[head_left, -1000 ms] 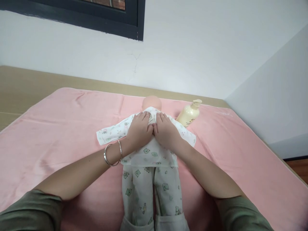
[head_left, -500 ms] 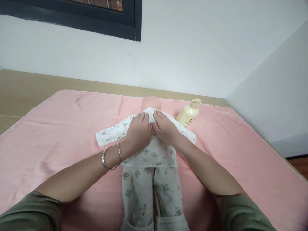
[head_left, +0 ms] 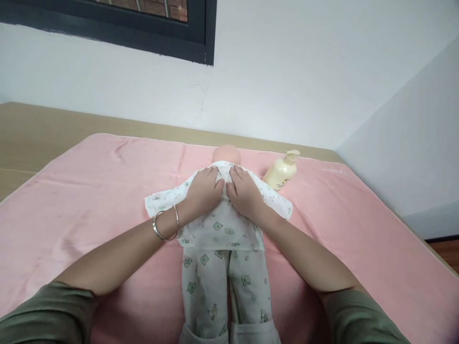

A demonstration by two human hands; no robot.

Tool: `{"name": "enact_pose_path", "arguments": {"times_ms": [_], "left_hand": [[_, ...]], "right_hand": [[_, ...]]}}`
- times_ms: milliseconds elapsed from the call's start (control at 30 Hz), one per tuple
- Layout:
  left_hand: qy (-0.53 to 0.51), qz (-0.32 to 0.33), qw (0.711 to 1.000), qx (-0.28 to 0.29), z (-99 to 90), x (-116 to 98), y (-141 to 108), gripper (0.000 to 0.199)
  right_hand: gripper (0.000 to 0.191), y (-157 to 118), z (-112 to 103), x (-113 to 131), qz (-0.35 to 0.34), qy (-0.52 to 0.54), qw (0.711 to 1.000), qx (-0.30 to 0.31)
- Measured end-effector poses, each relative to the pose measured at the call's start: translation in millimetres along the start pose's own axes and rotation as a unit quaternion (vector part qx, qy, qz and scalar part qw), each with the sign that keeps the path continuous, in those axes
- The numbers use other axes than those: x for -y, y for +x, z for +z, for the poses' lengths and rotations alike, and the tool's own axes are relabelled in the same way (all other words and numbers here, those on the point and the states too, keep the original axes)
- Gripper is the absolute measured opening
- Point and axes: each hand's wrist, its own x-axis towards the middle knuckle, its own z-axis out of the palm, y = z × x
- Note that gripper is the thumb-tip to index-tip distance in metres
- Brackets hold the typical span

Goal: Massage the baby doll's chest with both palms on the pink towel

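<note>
A baby doll lies on a pink blanket, its bald head (head_left: 226, 154) pointing away from me. It wears a white printed shirt (head_left: 223, 231) with the sleeves spread to both sides, and matching trousers (head_left: 207, 291). Flat on the upper left of the shirt rests my left hand (head_left: 205, 190), fingers stretched out. My right hand (head_left: 246, 192) lies the same way on the upper right, its thumb close to the left thumb. Neither hand holds anything. Whether the doll's front or back faces up, I cannot tell.
A cream pump bottle (head_left: 281, 173) lies tilted beside the right sleeve. The pink blanket (head_left: 118, 191) covers most of a wooden surface (head_left: 53, 126) that meets a white wall. A dark window frame (head_left: 143, 40) is at the upper left.
My left hand has slid slightly left, opening a small gap between the thumbs. My right hand stays nearly in place on the shirt. The view has shifted a little.
</note>
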Motion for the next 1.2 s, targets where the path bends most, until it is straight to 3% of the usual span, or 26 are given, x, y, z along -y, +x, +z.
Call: {"name": "enact_pose_path", "arguments": {"times_ms": [300, 500, 700, 867, 1033, 1200], "left_hand": [[-0.030, -0.038, 0.999, 0.001, 0.3, 3, 5, 0.022], [0.002, -0.030, 1.000, -0.003, -1.8, -2, 3, 0.028], [0.050, 0.034, 0.997, -0.052, 9.1, -19, -23, 0.041], [0.024, 0.049, 0.996, -0.077, 18.6, -29, -40, 0.050], [-0.009, 0.075, 0.995, -0.061, 11.9, -10, -17, 0.038], [0.012, 0.014, 0.999, -0.030, 6.4, 4, 0, 0.033]], "right_hand": [[0.058, -15, -8, 20, 0.022, -0.063, 0.998, 0.010], [0.058, -11, -8, 16, 0.011, -0.048, 0.999, 0.014], [0.055, 7, -9, -5, 0.043, 0.024, 0.998, 0.038], [0.056, 10, -12, -7, 0.051, 0.010, 0.998, 0.048], [0.056, -11, -14, 19, 0.037, -0.047, 0.998, 0.024], [0.057, -23, -15, 33, 0.011, -0.056, 0.998, 0.023]]}}
